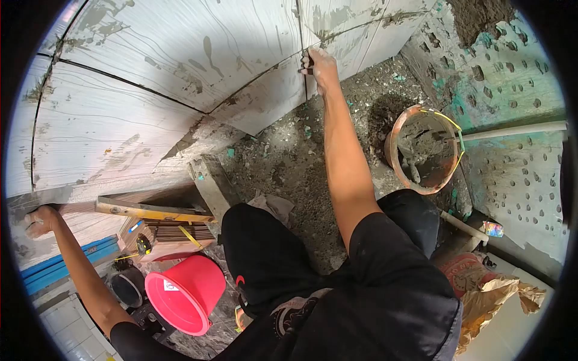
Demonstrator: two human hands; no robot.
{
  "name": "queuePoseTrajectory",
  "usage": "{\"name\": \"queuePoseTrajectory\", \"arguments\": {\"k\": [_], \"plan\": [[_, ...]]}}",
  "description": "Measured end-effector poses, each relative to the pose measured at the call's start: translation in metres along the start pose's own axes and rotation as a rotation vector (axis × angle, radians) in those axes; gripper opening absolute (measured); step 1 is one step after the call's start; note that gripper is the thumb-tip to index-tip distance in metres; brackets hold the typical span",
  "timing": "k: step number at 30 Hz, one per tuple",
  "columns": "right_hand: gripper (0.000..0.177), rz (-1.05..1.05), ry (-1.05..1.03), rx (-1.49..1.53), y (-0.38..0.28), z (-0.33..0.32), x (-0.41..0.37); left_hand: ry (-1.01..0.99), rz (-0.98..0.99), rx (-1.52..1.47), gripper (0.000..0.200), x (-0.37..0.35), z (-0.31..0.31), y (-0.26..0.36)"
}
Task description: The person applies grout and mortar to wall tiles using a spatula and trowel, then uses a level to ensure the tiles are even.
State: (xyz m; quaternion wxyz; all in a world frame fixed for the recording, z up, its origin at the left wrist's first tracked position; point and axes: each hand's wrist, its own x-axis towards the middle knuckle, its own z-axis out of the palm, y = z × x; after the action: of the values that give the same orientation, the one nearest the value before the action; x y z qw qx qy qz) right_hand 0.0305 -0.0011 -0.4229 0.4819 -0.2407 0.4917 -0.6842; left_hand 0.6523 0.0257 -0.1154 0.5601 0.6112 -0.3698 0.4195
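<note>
At the left edge of the frame, the left hand (41, 221) is against the wall below the marbled white wall tiles (114, 126); whether its fingers are apart or together cannot be told. In the lower left stands a pink bucket (185, 295). At upper centre, the right hand (323, 67) has its fingers curled together on a small dark object (307, 71), which lies at the fingertips, just beside the vertical tile joint (300, 27). Right of centre sits a mortar bucket (395, 150).

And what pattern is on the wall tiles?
The wall tiles have thin wavy lines on white, head view.
</note>
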Motion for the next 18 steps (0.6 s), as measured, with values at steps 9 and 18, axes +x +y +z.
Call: {"name": "queuePoseTrajectory", "arguments": {"k": [9, 18], "plan": [[0.018, 0.061, -0.06, 0.071, 0.009, -0.009, 0.006, 0.029, 0.029, 0.01, 0.082, 0.002, 0.002, -0.005], [0.019, -0.099, 0.105, -0.042, 0.025, -0.006, 0.004, 0.073, 0.041, 0.022, 0.08, 0.004, 0.008, -0.01]]}}
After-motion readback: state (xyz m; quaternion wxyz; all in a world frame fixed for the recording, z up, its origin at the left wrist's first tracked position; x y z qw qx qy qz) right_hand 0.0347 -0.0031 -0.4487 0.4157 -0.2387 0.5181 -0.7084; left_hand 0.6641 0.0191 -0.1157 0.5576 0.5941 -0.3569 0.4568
